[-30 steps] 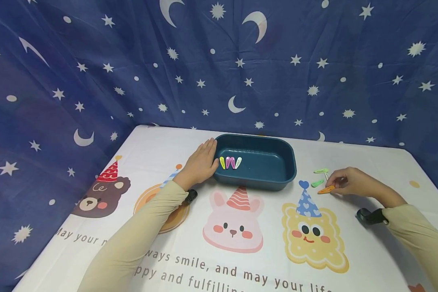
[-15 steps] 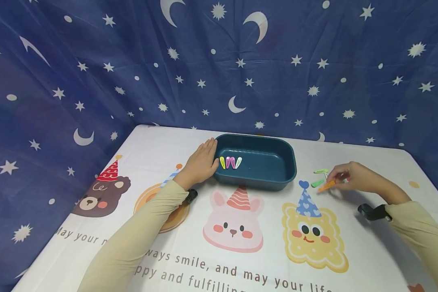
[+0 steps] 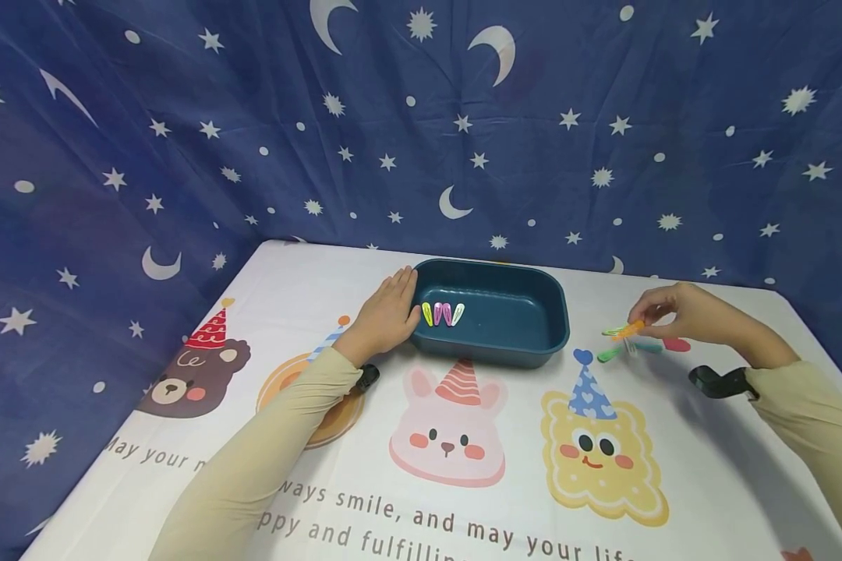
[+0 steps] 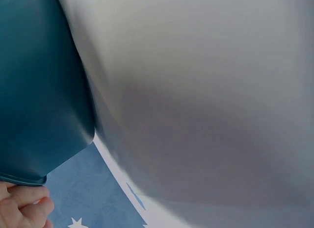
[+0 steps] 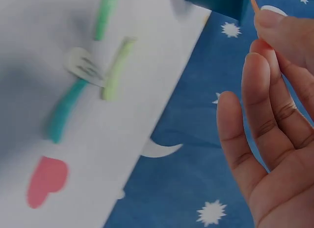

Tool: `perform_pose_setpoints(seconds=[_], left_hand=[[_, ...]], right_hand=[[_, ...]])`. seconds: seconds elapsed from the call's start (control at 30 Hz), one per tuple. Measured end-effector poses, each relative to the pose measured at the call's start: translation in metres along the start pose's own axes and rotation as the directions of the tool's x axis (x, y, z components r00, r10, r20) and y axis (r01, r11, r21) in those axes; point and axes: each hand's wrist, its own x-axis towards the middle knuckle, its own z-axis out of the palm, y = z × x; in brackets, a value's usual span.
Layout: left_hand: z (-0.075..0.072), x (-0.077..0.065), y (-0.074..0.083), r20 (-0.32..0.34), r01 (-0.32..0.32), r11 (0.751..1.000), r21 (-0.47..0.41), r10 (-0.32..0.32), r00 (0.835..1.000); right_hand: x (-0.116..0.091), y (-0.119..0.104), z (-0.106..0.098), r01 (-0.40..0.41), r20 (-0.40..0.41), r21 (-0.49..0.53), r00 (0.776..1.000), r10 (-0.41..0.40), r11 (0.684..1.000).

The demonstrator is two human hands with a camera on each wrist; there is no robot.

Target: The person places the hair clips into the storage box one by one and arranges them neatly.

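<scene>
My left hand (image 3: 382, 315) rests against the left end of a dark teal bin (image 3: 491, 354), fingers straight along its rim; the left wrist view shows some fingertips (image 4: 29, 203) at that rim. Inside the bin's left part are a yellow hair clip (image 3: 427, 313), two pink hair clips (image 3: 443, 313) and a white hair clip (image 3: 458, 313) in a row. My right hand (image 3: 691, 315) pinches an orange hair clip (image 3: 630, 330) between thumb and fingertips, above the table. Below it lie green (image 5: 104, 14), yellow-green (image 5: 117, 71), white (image 5: 81, 63) and teal (image 5: 66, 110) hair clips.
A white tablecloth (image 3: 526, 467) with printed cartoon figures covers the table. A red heart print (image 5: 47, 181) shows beside the loose clips. Behind the table hangs a blue curtain (image 3: 533, 156) with moons and stars.
My right hand has lifted the orange hair clip off the table and moved away from me, uncovering the teal clip and the red heart print. My left hand and the bin stay put.
</scene>
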Motion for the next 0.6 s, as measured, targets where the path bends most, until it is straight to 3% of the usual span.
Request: perform_pose_setpoints(seconds=[0.3, 0.6], left_hand=[[0.001, -0.001, 0.000, -0.010, -0.007, 1.000, -0.001, 0.007, 1.000], [0.000, -0.001, -0.001, -0.020, -0.012, 1.000, -0.005, 0.012, 1.000]], right_hand=[[0.017, -0.017, -0.017, 0.102, -0.035, -0.051, 0.994, -0.103, 0.994], [0.039, -0.031, -0.024, 0.226, -0.021, -0.025, 0.974, -0.227, 0.974]])
